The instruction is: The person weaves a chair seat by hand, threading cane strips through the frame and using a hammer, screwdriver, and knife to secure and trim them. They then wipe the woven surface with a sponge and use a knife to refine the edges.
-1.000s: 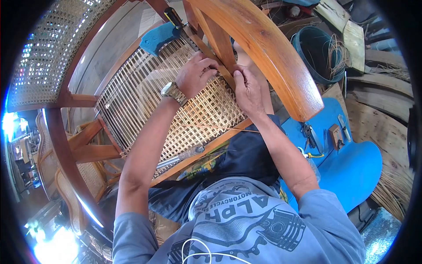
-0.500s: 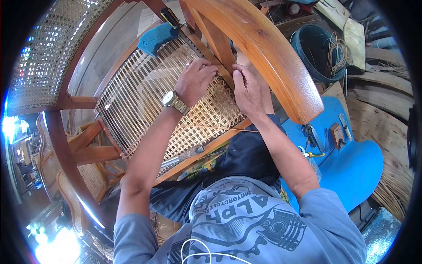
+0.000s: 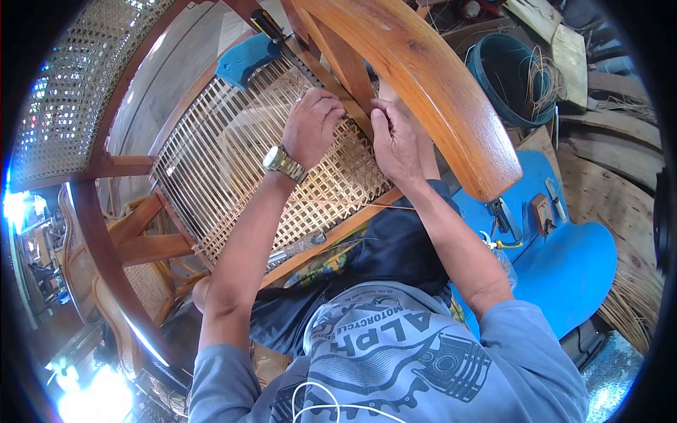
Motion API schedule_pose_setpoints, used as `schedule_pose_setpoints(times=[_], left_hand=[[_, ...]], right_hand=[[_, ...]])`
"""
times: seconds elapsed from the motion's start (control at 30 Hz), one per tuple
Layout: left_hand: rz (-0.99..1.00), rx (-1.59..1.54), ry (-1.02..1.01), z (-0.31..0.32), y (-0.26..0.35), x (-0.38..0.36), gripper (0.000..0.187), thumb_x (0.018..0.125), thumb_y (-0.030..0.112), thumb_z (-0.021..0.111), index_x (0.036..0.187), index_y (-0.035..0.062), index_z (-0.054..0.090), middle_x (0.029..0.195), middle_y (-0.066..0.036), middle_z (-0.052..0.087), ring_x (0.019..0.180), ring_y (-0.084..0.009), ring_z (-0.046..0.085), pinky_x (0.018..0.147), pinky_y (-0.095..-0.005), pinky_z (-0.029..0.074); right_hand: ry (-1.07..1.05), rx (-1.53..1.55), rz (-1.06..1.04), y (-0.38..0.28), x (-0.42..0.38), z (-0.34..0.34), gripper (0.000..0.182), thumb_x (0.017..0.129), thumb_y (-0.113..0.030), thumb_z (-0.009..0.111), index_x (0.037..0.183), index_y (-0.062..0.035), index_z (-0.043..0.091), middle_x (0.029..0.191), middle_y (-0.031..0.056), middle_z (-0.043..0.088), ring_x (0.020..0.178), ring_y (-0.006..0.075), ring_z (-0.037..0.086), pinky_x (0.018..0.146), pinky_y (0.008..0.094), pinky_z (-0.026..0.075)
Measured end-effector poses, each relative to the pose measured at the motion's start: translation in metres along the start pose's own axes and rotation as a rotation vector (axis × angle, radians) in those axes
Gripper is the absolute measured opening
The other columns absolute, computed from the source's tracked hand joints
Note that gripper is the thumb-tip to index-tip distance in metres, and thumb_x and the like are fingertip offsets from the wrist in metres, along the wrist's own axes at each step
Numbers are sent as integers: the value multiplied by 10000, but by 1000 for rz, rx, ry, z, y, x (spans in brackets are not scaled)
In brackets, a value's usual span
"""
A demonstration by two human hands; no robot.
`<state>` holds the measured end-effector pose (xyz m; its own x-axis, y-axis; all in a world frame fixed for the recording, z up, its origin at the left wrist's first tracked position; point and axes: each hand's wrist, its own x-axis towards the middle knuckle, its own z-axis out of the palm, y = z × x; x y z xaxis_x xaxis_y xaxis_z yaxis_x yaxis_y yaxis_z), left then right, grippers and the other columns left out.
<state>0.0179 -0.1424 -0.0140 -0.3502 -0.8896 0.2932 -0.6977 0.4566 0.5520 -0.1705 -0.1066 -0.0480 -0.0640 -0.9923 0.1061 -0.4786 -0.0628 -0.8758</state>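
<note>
The left hand (image 3: pixel 310 129) curls its fingers over the woven seat (image 3: pixel 324 194). The right hand's (image 3: pixel 397 144) fingers bend closed; their grip I can't tell.

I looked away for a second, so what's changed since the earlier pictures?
The left hand and its watch have drawn back slightly toward the body over the cane seat. No grasp or release is clearly visible. The right hand stayed by the seat's edge; the blue pad and black-and-yellow handle stayed put.

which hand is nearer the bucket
Right. The right hand is at the seat's edge, with the armrest between it and the bucket; the left hand is farther off, over the seat.
</note>
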Motion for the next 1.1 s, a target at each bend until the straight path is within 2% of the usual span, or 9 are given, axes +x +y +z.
schedule_pose_setpoints(times=[0.3, 0.6, 0.67, 0.73, 0.8, 0.83, 0.87, 0.97, 1.1], left_hand=[[-49, 43, -100, -7, 11, 10, 130, 890, 153, 660, 943, 46, 713, 1032, -111, 628, 970, -321, 649, 832, -435, 542], [-43, 113, -108, -4, 4, 10, 133, 916, 148, 642, 957, 34, 698, 1037, -141, 619, 948, -341, 634, 823, -428, 532], [-46, 129, -94, 3, -6, 6, 139, 903, 159, 634, 945, 63, 726, 996, -129, 625, 992, -339, 623, 869, -462, 508], [-90, -109, -141, 2, -11, 8, 178, 925, 168, 644, 1002, 38, 738, 1038, -169, 676, 1016, -352, 599, 912, -449, 486], [-107, -223, -132, 5, -19, 10, 191, 927, 170, 673, 1049, 38, 737, 988, -158, 682, 971, -330, 627, 886, -422, 499], [-23, -150, -169, -3, -21, 13, 177, 926, 153, 678, 1053, 44, 735, 991, -149, 679, 970, -321, 637, 877, -413, 504], [54, -62, -191, -11, -23, 18, 166, 925, 135, 682, 1058, 50, 732, 994, -141, 677, 969, -312, 647, 869, -403, 509], [202, -66, -258, -20, -28, 27, 146, 916, 69, 681, 1055, 56, 725, 1012, -131, 673, 986, -292, 655, 860, -385, 516], [185, -23, -194, -13, -24, 19, 148, 931, 15, 658, 1063, 55, 711, 1014, -117, 663, 981, -276, 660, 835, -350, 527]], right_hand=[[10, -43, -117, 4, 0, -1, 308, 1050, -166, 513, 1258, 37, 615, 1101, 139, 696, 1028, 198, 645, 936, 322, 499], [-16, 127, 3, -33, -5, -9, 250, 996, -101, 586, 1216, 8, 637, 1108, 157, 683, 1020, 257, 660, 907, 333, 510], [15, 118, -40, -37, -12, -9, 248, 982, -84, 599, 1211, 2, 638, 1095, 161, 679, 1008, 270, 660, 895, 339, 515], [90, 46, -31, -28, -30, -35, 248, 969, -67, 612, 1207, -3, 640, 1081, 165, 676, 995, 282, 660, 883, 344, 520], [157, 35, -214, -21, -54, -75, 241, 970, -56, 608, 1204, -12, 644, 1065, 160, 673, 975, 283, 662, 864, 352, 526], [113, 32, -126, -14, -69, -102, 231, 970, -57, 611, 1194, -17, 648, 1059, 155, 675, 944, 252, 668, 830, 345, 532], [214, 42, -90, 5, -85, -120, 238, 921, -52, 643, 1154, -4, 645, 983, 151, 653, 852, 261, 668, 764, 367, 539], [297, -265, 204, 70, -142, -206, 225, 927, -78, 641, 1139, -6, 668, 976, 147, 683, 820, 250, 676, 744, 368, 550], [346, -612, 321, 146, -223, -301, 209, 935, -96, 629, 1117, -6, 676, 988, 165, 692, 849, 286, 690, 765, 398, 556]])
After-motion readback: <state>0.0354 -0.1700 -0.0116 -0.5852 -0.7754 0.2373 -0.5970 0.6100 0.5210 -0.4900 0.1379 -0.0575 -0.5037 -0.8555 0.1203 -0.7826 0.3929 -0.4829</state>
